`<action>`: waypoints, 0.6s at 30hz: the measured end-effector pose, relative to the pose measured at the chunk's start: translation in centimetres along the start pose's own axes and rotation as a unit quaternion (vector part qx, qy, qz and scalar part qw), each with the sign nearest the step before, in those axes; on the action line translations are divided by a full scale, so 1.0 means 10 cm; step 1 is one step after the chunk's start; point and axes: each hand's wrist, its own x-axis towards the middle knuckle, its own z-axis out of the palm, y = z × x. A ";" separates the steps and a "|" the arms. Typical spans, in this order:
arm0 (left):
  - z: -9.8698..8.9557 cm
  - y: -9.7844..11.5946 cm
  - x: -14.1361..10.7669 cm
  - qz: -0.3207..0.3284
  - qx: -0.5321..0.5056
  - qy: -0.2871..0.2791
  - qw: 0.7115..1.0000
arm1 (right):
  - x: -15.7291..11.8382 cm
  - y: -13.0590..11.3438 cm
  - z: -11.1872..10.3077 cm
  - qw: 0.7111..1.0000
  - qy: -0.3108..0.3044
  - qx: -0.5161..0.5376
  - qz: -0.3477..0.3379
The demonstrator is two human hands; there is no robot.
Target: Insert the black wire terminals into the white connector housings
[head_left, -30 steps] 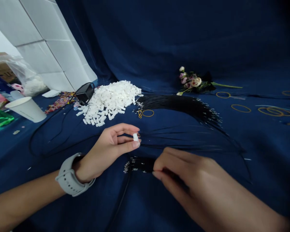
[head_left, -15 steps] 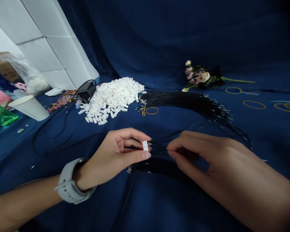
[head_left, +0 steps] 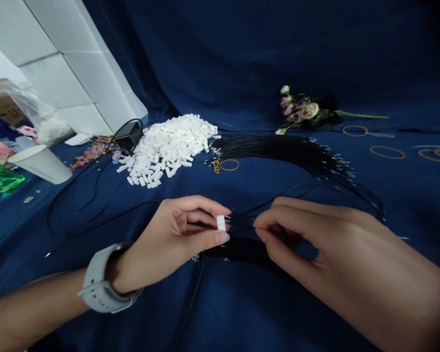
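Note:
Between thumb and forefinger, my left hand (head_left: 185, 230) pinches a small white plastic connector housing (head_left: 221, 223). My right hand (head_left: 300, 230) is closed in a pinch on a thin black wire (head_left: 242, 222), whose metal-tipped end points at the housing. I cannot tell whether the tip is inside it. Under and behind my hands lies a bundle of black wires (head_left: 238, 249) with silvery ends. A larger bundle of black wires (head_left: 278, 149) stretches across the cloth farther back. Left of that bundle rises a pile of white connector housings (head_left: 176, 144).
Yellow rubber bands (head_left: 229, 165) lie near the pile and at the right. Artificial flowers (head_left: 300, 110) rest at the back. On the left are a paper cup (head_left: 42, 164), a black adapter (head_left: 129, 137) with its cable, scattered beads (head_left: 91, 151) and white boxes (head_left: 77, 63).
The view has shifted slightly. Both hands keep their pinches, with the housing and the wire held almost as before.

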 end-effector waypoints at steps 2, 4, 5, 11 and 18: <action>0.00 0.00 0.00 -0.001 0.001 -0.004 1.000 | -0.01 0.00 0.01 1.000 0.000 -0.002 -0.013; -0.01 -0.01 0.00 -0.002 -0.002 -0.005 1.000 | -0.02 0.01 0.01 1.000 0.001 -0.005 -0.021; -0.01 -0.01 0.00 -0.003 -0.003 -0.005 1.000 | -0.02 0.01 0.01 1.000 0.002 -0.008 -0.027; 0.02 -0.01 -0.01 0.003 0.001 0.008 1.000 | -0.07 0.04 0.03 0.995 0.001 -0.056 -0.077; 0.03 0.00 -0.01 -0.001 0.002 -0.009 1.000 | -0.10 0.02 0.05 0.996 -0.012 -0.047 -0.071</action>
